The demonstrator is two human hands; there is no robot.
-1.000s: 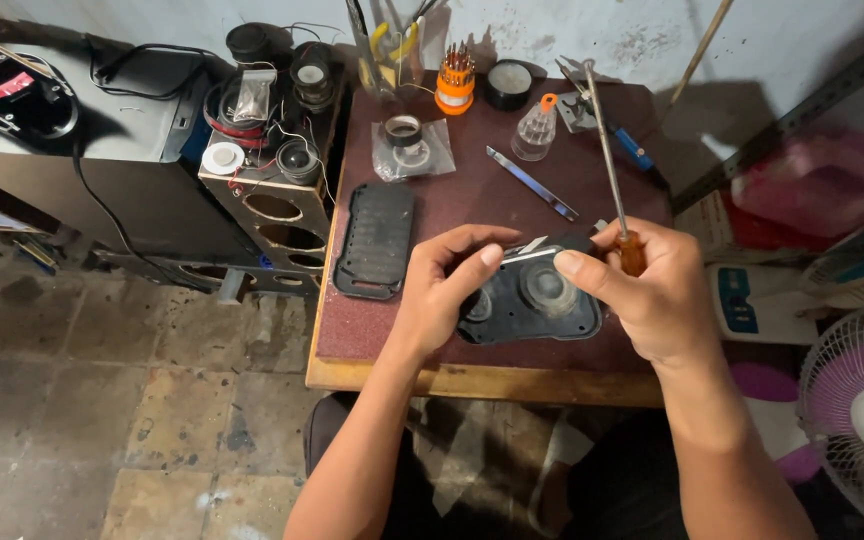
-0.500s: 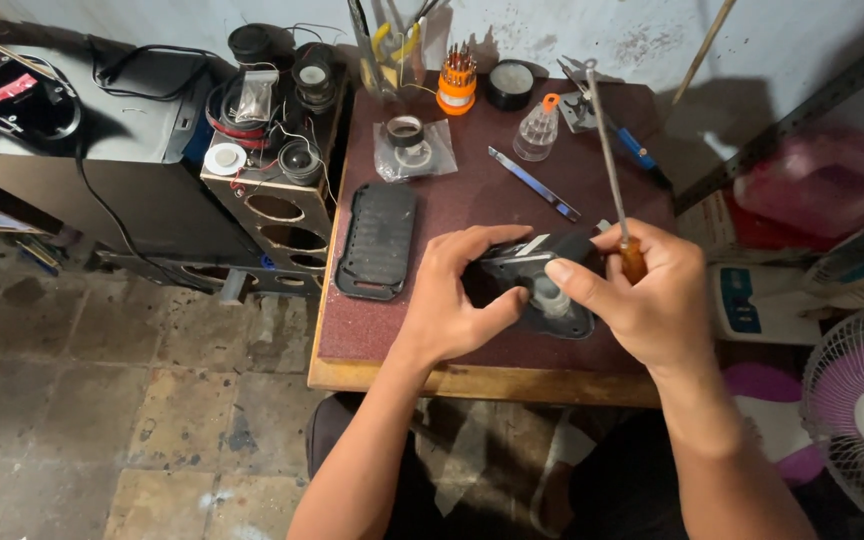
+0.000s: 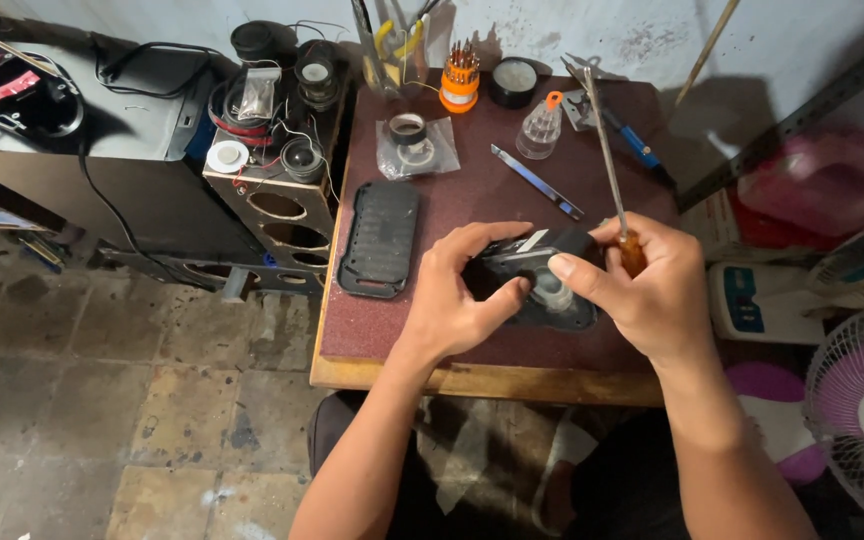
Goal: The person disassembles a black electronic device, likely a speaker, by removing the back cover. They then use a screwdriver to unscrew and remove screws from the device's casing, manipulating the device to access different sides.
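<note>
While both hands are working at the near edge of the counter (image 3: 402, 340), the left hand (image 3: 457, 300) is clamping its grip on a black speaker housing (image 3: 542, 285), and the right hand (image 3: 652, 290) is steadying it with a screwdriver (image 3: 607, 140) tucked in its closed grip. Disassembly is seemingly underway, with a black cover panel (image 3: 380, 240) lying apart. Farther back, an orange holder (image 3: 460, 85) is carrying bits, and a cup (image 3: 397, 45) is holding pliers.
</note>
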